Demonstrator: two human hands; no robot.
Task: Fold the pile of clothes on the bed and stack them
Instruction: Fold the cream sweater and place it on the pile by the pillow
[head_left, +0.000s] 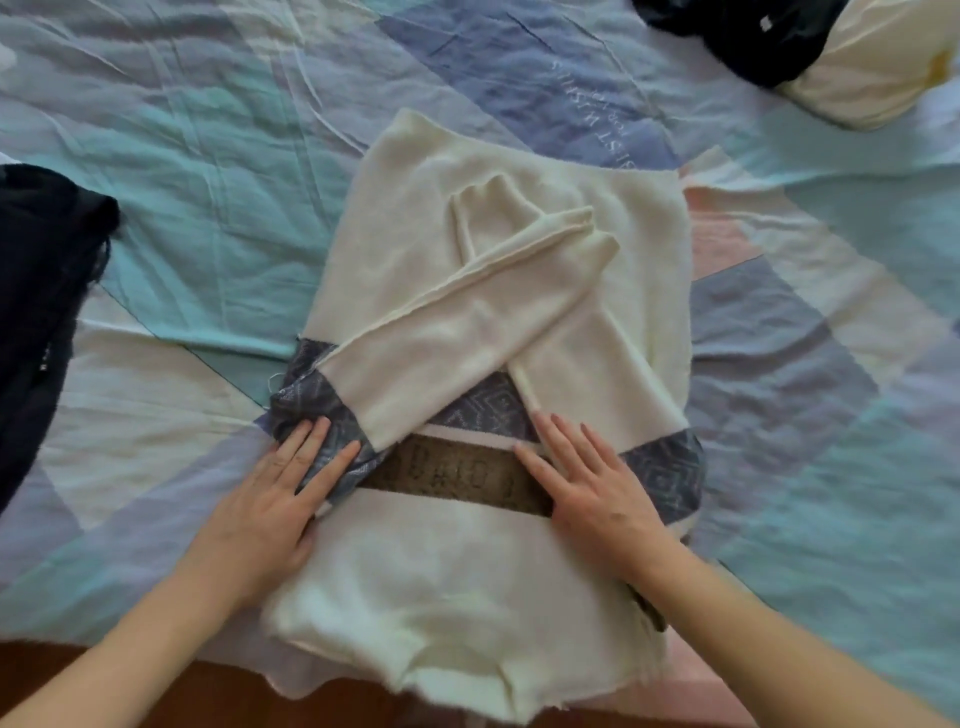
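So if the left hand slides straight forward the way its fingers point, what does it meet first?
The left hand lies flat on the sweater's grey patterned band, fingers pointing up and right. Straight on, it would likely meet the cream sleeve folded across the sweater.

The cream knit sweater (483, 291) carries blue-grey diamond-patterned bands beneath the fingers (322, 457). A brown lettered strip lies between both hands' fingertips. The cotton patchwork bedsheet (208, 156) shows mint, blue, pink and cream.

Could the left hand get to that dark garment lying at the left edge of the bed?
Probably yes. The left hand rests flat on the cream sweater, holding nothing, and only bare bedspread lies between it and the dark garment.
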